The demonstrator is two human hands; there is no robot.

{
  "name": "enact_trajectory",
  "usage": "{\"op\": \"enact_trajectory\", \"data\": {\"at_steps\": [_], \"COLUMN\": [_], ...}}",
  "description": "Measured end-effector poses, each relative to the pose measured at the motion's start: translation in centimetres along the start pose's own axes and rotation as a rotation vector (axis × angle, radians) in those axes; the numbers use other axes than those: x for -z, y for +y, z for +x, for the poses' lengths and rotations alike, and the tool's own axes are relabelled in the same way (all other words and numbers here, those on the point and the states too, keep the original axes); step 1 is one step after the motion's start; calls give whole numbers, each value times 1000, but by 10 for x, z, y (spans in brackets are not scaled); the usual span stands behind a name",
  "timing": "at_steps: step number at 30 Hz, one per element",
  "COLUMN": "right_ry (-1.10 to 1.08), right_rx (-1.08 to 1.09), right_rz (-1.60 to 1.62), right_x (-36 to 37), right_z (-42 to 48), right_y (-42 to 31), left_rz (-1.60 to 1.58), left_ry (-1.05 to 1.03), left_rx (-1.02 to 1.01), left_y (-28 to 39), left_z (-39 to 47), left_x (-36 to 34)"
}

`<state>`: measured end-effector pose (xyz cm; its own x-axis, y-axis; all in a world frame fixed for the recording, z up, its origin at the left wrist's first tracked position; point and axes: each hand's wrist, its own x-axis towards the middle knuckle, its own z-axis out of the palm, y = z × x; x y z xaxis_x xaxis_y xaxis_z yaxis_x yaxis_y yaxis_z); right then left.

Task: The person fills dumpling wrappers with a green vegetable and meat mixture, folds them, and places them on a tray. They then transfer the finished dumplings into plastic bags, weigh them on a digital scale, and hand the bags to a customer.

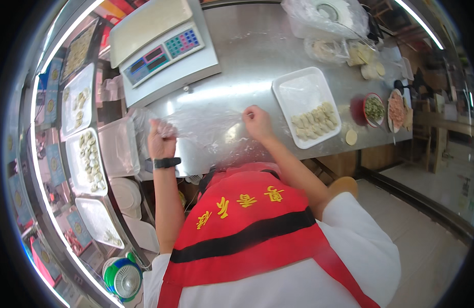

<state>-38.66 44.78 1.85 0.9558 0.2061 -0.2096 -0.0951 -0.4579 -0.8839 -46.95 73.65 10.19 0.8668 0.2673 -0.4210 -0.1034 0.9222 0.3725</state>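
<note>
A thin clear plastic bag (206, 125) stretches between my two hands above the steel table. My left hand (162, 144), with a black band at the wrist, is closed around a bunched part of the plastic. The fingers of my right hand (258, 123) are curled in and pinch the other end. Right of that hand lies a white tray (304, 90), with two rows of folded dumplings (316, 120) along its near side. White flour smears mark the metal under the plastic.
A digital weighing scale (164, 54) stands at the back left, beside a clear plastic bin (119, 146). Trays of dumplings (89, 161) line the left shelf. At right are a bowl of chopped greens (374, 107), a plate of minced filling (396, 111) and a single wrapper (351, 137).
</note>
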Motion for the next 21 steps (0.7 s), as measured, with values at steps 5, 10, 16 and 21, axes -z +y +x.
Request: {"op": "enact_trajectory", "data": {"at_steps": [5, 10, 16, 21], "right_ry": [20, -21, -159, -464], "right_rx": [447, 571, 509, 414], "right_rz": [-58, -114, -245, -273], "right_x": [7, -8, -18, -43], "right_z": [-10, 20, 26, 29], "right_y": [-109, -101, -92, -75], "left_rz": [392, 667, 2137, 2250], "left_ry": [-37, -56, -342, -40], "left_rx": [69, -96, -606, -723], "left_y": [-34, -24, -2, 12], "left_z": [1, -5, -17, -20], "left_x": [-59, -66, 10, 41]}}
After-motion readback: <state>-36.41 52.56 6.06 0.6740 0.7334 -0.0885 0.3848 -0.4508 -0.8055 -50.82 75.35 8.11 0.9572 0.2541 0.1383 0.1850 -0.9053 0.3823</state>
